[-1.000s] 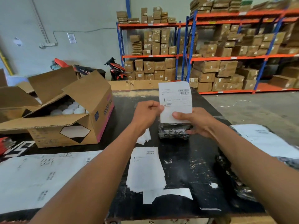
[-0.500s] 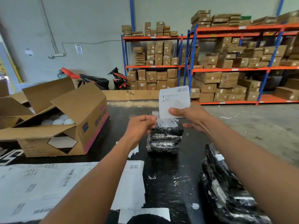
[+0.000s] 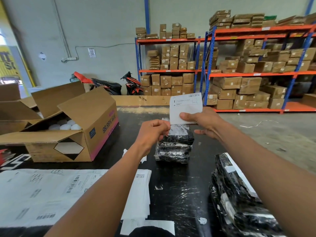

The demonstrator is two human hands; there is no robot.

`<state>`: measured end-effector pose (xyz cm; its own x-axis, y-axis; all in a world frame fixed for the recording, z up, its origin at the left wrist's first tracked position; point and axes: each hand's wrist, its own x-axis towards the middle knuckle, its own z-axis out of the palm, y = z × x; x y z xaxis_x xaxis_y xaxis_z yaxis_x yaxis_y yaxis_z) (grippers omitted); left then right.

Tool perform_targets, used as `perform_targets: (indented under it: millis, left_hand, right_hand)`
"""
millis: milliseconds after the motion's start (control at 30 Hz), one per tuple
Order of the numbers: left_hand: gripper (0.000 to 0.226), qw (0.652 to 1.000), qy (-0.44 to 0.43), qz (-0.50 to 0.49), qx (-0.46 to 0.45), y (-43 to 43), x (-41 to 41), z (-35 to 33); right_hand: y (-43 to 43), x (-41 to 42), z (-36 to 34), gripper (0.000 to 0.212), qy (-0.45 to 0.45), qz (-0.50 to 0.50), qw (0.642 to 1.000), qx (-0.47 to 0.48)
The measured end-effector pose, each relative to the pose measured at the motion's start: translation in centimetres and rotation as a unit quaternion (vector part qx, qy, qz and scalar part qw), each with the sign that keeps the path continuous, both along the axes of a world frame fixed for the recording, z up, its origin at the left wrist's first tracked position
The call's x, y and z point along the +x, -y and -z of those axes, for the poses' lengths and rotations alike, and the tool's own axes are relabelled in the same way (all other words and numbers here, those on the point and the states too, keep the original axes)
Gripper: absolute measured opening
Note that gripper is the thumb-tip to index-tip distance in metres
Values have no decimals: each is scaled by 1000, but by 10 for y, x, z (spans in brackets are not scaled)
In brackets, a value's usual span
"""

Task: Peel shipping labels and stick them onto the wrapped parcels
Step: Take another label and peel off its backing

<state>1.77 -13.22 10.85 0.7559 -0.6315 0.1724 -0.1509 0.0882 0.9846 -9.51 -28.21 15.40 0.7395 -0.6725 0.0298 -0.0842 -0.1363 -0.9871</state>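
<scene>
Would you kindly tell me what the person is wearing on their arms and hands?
The left hand and right hand are ungloved, with no ring, watch or band visible. The left forearm and right forearm are bare to the picture's edge; no sleeve shows.

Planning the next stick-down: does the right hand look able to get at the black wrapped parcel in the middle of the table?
Probably yes. The right hand, pinching the label, is close above the parcel with nothing between; the left hand pinches the label's corner.
</scene>
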Motion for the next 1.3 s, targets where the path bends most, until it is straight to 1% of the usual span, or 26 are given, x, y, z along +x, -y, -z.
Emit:
perform_targets:
  millis: [400,700,967,1067,1100,1167,1200,1233,1300]
  left_hand:
    - [9,1000,11,-4,0,3,-1,-5]
    - [17,1000,25,1,-2,3,-3,-6]
    - [17,999,26,20,3,3,-4,-5]
    - [18,999,16,30,-5,3,-5,-5]
    - [19,999,13,32,-7,2,-5,-5]
    - [21,999,13,37,-9,2,-6,-6]
    - [22,999,11,40,-10,1,-6,-5]
    - [21,999,8,41,-12,1,-6,-5]
    - [18,999,0,39,-15,1,-6,-4]
  right_hand:
    - [0,0,-3,56,5,-5,1000,4]
    - [0,0,-3,58,-2,5,1000,0]
    - [-3,0,-1,57,-5,15,1000,2]
    - [-9,0,0,54,-9,13,999,-31]
    - [-10,1,0,60,-7,15,999,-48]
    - [-11,3,3,83,-11,34,995,-96]
    - [-13,4,3,89,-19,43,991,-121]
    - [-14,5,3,89,-29,44,989,-140]
    - [-17,5,2,73,-40,21,986,-161]
